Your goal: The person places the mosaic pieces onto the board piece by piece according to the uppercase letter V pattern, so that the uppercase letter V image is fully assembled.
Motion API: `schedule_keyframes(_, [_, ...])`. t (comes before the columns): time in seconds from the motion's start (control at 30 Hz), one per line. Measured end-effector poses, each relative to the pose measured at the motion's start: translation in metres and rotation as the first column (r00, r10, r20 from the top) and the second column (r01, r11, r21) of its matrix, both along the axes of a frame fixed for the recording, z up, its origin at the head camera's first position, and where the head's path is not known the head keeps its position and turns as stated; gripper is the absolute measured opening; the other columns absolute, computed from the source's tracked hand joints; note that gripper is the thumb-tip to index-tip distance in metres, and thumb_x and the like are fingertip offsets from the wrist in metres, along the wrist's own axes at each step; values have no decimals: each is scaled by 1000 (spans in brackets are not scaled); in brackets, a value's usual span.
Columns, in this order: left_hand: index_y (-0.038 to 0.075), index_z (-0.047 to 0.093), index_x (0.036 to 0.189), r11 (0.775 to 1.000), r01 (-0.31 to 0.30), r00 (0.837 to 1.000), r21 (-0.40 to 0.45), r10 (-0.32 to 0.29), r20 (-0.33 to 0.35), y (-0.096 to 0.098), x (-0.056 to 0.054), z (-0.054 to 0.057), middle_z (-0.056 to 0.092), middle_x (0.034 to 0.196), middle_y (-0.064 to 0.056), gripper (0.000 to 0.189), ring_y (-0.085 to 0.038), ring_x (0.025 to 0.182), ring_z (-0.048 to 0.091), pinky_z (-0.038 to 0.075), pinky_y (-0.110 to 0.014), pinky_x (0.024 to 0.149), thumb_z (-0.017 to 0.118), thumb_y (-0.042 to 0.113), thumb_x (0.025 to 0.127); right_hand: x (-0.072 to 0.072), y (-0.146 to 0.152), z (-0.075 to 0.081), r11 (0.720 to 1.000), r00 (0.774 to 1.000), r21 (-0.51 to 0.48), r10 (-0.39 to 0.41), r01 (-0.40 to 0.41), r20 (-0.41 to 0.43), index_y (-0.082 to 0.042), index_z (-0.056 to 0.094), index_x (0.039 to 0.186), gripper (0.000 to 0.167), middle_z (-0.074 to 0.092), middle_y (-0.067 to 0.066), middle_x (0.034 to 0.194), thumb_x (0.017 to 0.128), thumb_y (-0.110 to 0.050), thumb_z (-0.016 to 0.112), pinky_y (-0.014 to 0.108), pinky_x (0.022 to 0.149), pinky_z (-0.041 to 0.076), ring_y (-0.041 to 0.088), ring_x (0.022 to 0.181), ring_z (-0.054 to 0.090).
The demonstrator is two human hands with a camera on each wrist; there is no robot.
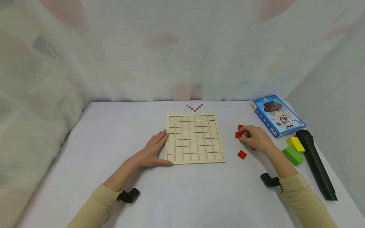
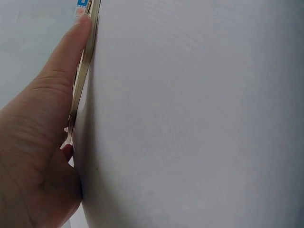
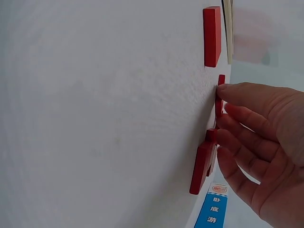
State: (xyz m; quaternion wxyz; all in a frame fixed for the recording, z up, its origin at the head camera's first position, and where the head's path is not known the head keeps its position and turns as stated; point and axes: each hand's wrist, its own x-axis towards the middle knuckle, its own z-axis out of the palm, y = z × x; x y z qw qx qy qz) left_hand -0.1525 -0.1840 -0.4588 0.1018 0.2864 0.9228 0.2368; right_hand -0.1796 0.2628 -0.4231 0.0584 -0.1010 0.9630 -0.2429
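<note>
Right hand [image 1: 255, 137] pinches a red tile [image 1: 238, 135], thumb and index nearly closed, just the tile's width between them. Tile sits at the fingertips, right of the board [image 1: 194, 138]; other red tiles [image 1: 241, 155] lie near. Left hand [image 1: 152, 152] grips nothing, thumb spread, touching board's left edge and near corner.
</note>
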Motion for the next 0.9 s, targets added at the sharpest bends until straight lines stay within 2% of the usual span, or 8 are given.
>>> schedule_keyframes(0.17, [1,9,155,1000,1,1000,0,-1,0,0,1,2,3,163,-12,123,-27,149,-1,4,-48,120,74,65,73,0,-2,0,1000,1000,0,15,-15,-11,-6,65,117,33,59,7,88,87,-16,73,28,58,49,24,82,52])
schedule_keyframes(0.3, [0,11,155,1000,3,1000,-1,-3,2,1,0,3,5,163,-13,122,-28,149,1,5,-48,120,75,65,73,2,-10,1,999,999,-16,29,-30,-20,-5,66,117,35,62,8,93,86,-17,75,31,64,50,24,84,54])
schedule_keyframes(0.4, [2,12,156,999,-6,1000,-36,6,-5,1,0,4,7,163,-12,123,-28,149,3,7,-47,120,72,70,72,3,-20,3,998,997,-29,54,-56,-47,-5,67,115,35,64,6,94,85,-19,76,32,70,50,23,86,55])
schedule_keyframes(0.67, [3,24,154,991,-14,995,-135,0,-103,2,-4,6,18,160,-12,127,-31,145,19,25,-52,114,61,85,65,9,-56,2,981,987,-126,137,-146,-83,-8,69,112,34,65,2,90,82,-21,80,28,66,50,19,83,57])
schedule_keyframes(0.9, [2,30,151,986,-8,988,-165,-18,-155,3,-5,10,25,158,-15,125,-32,143,26,30,-51,112,60,86,64,12,-87,2,963,980,-182,194,-198,-39,-11,69,110,33,62,-3,86,82,-23,80,28,65,50,17,82,55])
